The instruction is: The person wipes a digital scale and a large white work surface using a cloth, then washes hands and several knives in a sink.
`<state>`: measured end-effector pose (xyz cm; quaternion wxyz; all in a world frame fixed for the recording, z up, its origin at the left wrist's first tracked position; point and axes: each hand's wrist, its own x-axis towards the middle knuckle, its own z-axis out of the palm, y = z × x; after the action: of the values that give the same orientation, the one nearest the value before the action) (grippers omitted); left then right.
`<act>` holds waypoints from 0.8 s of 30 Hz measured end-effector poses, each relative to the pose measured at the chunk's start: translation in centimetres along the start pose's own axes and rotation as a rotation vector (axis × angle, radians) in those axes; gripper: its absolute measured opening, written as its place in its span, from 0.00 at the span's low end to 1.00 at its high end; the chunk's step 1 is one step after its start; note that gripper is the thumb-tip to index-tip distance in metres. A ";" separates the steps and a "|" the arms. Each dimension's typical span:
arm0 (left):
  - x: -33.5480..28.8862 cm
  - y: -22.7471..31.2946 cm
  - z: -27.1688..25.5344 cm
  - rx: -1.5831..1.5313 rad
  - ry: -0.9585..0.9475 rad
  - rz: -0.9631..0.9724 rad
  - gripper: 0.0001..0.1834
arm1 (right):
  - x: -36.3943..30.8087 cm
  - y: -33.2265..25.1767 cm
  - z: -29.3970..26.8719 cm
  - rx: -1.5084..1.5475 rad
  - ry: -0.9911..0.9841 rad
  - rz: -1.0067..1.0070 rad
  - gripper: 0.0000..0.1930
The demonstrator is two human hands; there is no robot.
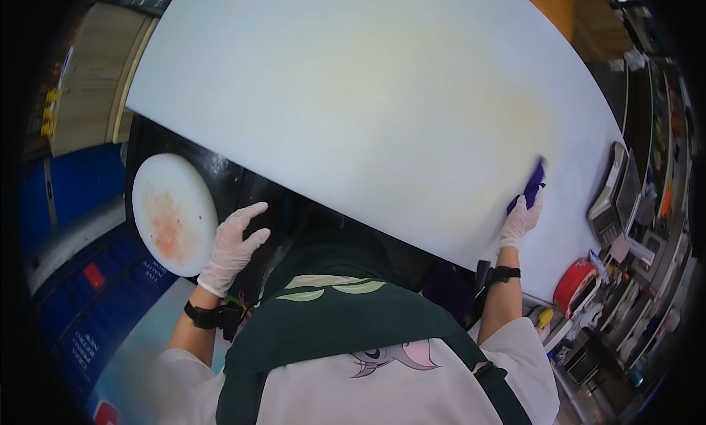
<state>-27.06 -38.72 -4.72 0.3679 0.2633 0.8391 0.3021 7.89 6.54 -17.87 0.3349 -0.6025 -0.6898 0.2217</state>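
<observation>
A bunched purple cloth (528, 192) rests against the large white tabletop (353, 101), toward its right side. My right hand (521, 222), in a thin whitish glove, is closed around the cloth's near end. The left hand (235, 250), gloved the same way, hangs off the table's near edge with thumb and fingers apart and nothing in it. Beside it on the left is a round white cutting board (175, 213) with reddish stains. Faint yellowish patches mark the tabletop.
A scale-like device (612, 197) stands at the table's right edge, with a round red object (575, 285) nearer me. Crowded shelves (662, 278) line the far right. On the left are a wooden cabinet (99, 75) and blue printed packages (88, 314).
</observation>
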 end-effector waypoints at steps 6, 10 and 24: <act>-2.8 -3.0 0.1 -0.024 -0.084 0.003 0.26 | -13.7 -18.8 14.2 0.136 -0.393 -0.548 0.22; -3.2 -4.6 0.1 0.038 -0.066 0.077 0.26 | -23.4 -28.3 20.0 0.409 -0.846 -0.806 0.16; -7.6 -10.2 0.8 -0.167 0.119 0.020 0.24 | -19.9 -10.5 0.0 -0.267 -0.710 -0.565 0.38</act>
<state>-24.18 -50.44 -8.78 0.3350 0.2217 0.8286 0.3898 1.69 -14.83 -14.31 0.0452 -0.3158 -0.9211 0.2233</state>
